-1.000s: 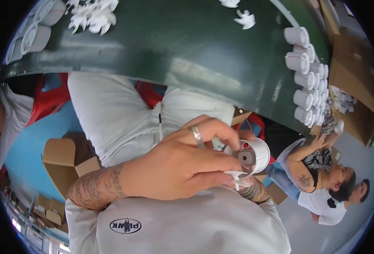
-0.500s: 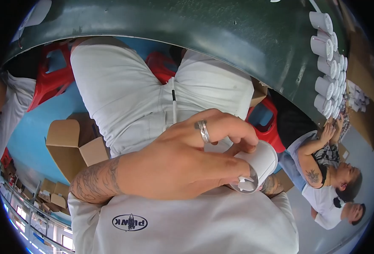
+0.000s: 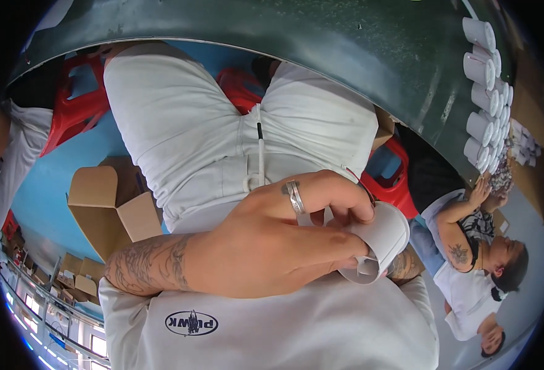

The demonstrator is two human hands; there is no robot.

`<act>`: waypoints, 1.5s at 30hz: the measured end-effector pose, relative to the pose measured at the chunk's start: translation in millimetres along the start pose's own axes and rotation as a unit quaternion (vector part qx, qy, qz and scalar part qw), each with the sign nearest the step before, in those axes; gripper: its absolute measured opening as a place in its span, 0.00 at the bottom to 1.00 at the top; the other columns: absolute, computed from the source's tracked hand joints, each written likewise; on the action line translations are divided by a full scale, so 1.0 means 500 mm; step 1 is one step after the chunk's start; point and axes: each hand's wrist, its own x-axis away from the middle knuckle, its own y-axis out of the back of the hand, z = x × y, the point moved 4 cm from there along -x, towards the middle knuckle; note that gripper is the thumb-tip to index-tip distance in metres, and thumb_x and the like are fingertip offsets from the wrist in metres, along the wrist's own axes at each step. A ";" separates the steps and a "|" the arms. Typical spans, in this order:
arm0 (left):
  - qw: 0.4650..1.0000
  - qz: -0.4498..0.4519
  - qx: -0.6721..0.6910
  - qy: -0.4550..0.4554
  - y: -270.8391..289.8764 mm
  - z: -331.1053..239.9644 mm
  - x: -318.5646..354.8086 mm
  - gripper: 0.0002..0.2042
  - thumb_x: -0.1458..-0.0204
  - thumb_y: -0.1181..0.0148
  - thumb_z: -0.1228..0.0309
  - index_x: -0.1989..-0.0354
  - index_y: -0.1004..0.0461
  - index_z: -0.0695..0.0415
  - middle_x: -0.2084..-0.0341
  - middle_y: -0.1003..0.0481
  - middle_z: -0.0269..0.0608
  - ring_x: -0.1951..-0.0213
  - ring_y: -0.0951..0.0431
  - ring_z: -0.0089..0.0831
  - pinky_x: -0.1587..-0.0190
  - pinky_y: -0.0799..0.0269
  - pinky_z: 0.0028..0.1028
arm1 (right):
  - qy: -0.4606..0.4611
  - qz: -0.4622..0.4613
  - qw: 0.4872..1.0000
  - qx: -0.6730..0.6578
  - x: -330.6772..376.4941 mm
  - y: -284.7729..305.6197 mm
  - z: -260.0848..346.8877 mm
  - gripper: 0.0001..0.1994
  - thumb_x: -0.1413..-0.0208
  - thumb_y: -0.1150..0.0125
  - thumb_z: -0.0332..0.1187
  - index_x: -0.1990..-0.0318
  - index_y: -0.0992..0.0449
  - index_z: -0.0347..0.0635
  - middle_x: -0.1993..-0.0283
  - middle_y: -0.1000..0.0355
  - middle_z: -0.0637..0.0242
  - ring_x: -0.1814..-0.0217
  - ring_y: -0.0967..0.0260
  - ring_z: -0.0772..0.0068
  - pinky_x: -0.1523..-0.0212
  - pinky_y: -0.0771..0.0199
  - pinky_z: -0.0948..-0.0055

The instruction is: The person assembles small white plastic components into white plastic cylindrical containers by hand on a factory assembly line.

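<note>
A white, cup-shaped plastic housing is tilted in front of my chest, its opening toward the lower left. My left hand, a silver ring on one finger, is closed on it, with thumb and fingertips at the open rim. A small white part shows inside the opening. A thin dark wire curves beside my left fingers. My right forearm, tattooed, comes in behind the housing. My right hand is almost wholly hidden by the housing and my left hand, so its fingers cannot be made out.
A dark green table curves across the far side, beyond my knees. Several similar white cups stand in rows at its right end. At the right, a co-worker's hands are near them. An open cardboard box lies to my left.
The housing and my left hand have shifted slightly right. The dark wire now shows beside my fingers. The co-worker farthest right has moved lower in the view.
</note>
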 end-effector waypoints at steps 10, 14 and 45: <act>0.989 -0.002 0.095 0.115 0.016 0.014 0.007 0.15 0.62 0.22 0.76 0.77 0.29 0.59 0.62 0.27 0.46 0.64 0.23 0.29 0.63 0.24 0.27 | 0.086 0.099 0.804 -0.580 -0.025 -0.030 -0.054 0.23 0.48 0.37 0.37 0.45 0.36 0.48 0.52 0.33 0.42 0.68 0.31 0.49 0.78 0.30 0.58; 0.991 -0.016 0.086 0.103 0.014 0.015 0.013 0.15 0.61 0.23 0.75 0.75 0.29 0.59 0.62 0.28 0.45 0.64 0.24 0.28 0.62 0.25 0.26 | 0.186 0.043 0.854 -0.484 -0.026 -0.030 -0.051 0.33 0.59 0.24 0.34 0.45 0.37 0.49 0.46 0.36 0.50 0.52 0.33 0.58 0.61 0.29 0.64; 0.993 0.074 0.012 0.091 0.043 0.034 0.009 0.18 0.63 0.25 0.76 0.67 0.32 0.59 0.69 0.29 0.40 0.65 0.23 0.30 0.65 0.21 0.26 | 0.064 -0.042 0.963 -0.258 0.000 0.017 -0.021 0.36 0.65 0.18 0.36 0.47 0.35 0.43 0.50 0.33 0.66 0.47 0.33 0.69 0.47 0.33 0.70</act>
